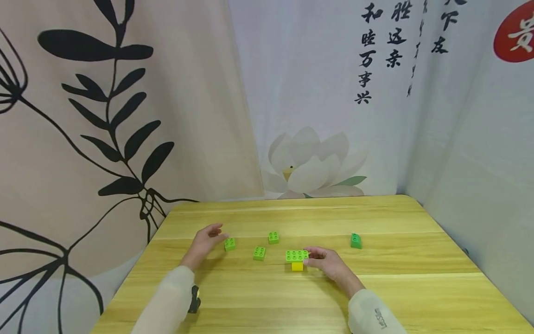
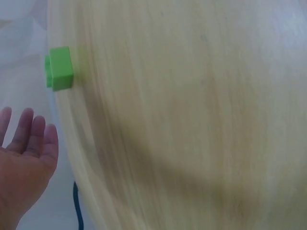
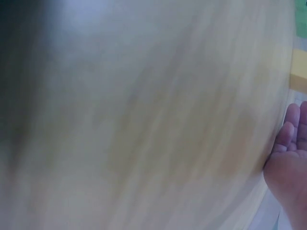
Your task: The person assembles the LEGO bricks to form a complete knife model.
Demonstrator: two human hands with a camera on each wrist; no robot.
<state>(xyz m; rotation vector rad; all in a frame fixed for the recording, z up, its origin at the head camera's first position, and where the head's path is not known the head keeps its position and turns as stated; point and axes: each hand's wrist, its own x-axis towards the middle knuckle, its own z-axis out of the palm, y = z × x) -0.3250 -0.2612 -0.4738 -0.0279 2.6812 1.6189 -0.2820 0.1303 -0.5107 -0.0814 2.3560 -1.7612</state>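
In the head view, my right hand [image 1: 327, 263] pinches the right end of a long lime-green building brick [image 1: 295, 255] with thumb and fingertips. Under that brick is a yellow brick [image 1: 297, 266]. The right wrist view catches part of the yellow brick [image 3: 299, 70] beyond the fingers. My left hand [image 1: 205, 242] hovers at the left with relaxed fingers, its fingertips close beside a small lime-green brick [image 1: 230, 244]. The left wrist view has the same brick [image 2: 61, 69] past the fingers of the empty left hand [image 2: 29, 163].
Between the hands lie two more small lime-green bricks, a nearer one [image 1: 259, 253] and a farther one [image 1: 273, 238]. A darker green brick [image 1: 356, 240] lies to the right. Behind the wooden table [image 1: 267, 301] hangs a printed curtain [image 1: 200, 116].
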